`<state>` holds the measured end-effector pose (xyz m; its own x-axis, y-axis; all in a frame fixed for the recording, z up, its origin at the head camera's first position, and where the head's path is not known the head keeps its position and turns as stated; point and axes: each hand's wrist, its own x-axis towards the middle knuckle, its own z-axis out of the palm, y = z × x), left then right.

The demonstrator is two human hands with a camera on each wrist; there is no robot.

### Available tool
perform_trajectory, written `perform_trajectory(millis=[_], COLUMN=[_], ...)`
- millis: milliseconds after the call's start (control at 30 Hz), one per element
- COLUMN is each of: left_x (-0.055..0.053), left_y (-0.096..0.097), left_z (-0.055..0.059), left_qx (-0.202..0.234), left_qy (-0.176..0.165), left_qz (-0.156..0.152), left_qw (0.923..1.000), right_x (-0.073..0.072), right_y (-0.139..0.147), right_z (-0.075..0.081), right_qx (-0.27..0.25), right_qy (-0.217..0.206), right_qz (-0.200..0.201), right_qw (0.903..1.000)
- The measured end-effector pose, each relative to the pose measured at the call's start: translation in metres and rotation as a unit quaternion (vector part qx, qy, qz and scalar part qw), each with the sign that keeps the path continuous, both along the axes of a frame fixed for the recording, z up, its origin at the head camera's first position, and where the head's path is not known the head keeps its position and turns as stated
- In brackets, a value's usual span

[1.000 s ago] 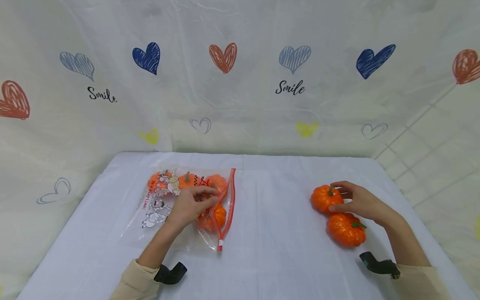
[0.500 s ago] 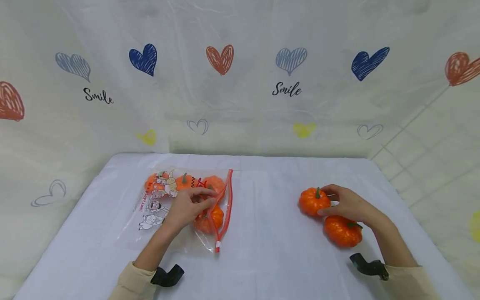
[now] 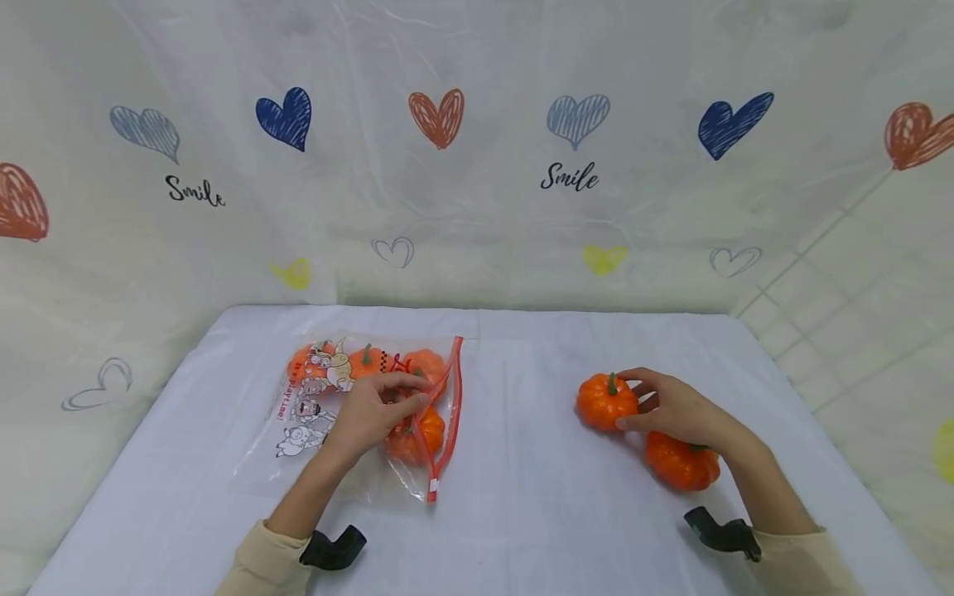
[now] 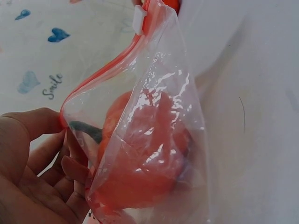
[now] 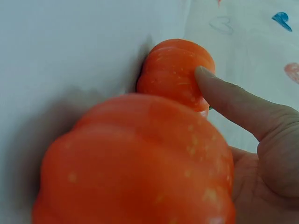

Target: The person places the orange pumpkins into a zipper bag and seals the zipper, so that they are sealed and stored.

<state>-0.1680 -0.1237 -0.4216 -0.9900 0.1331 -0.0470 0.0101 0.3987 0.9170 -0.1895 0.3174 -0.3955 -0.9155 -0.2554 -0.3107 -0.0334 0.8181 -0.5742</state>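
A toy pumpkin (image 3: 602, 404), orange with a green stem, sits between the thumb and fingers of my right hand (image 3: 671, 407). In the right wrist view the thumb lies along that pumpkin's side (image 5: 173, 74). Below the palm lies a second pumpkin (image 3: 680, 463), large in the foreground of the right wrist view and partly covered by the hand. On the left, a clear zip bag (image 3: 307, 414) with printed cartoon dogs contains several pumpkins (image 3: 406, 445). My left hand (image 3: 373, 414) pinches the bag's red zip edge (image 4: 103, 70), whose mouth gapes. A white slider (image 4: 138, 19) sits at one end.
A white cloth covers the table (image 3: 522, 513). Behind it hangs a pale curtain (image 3: 492, 199) printed with hearts and "Smile". Black wrist mounts (image 3: 333, 548) stick out from both sleeves.
My right hand has moved left with the pumpkin, drawing it away from the second one, which stays about where it was. My left hand keeps its hold on the bag.
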Motion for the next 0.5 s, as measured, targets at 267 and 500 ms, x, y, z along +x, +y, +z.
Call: perform_trajectory(millis=[267,500], left_x=[0.0,0.0], left_y=[0.0,-0.001], left_z=[0.001,0.002], left_qx=[-0.008,-0.003], left_qy=[0.003,0.007], left_qz=[0.002,0.0], left_qw=[1.0,1.0], right_x=[-0.001,0.001], right_y=[-0.012,-0.022], right_z=[-0.001,-0.002], right_qx=[0.001,-0.019], right_qy=[0.008,0.012], right_qz=[0.02,0.031], right_qw=[0.9998,0.9993])
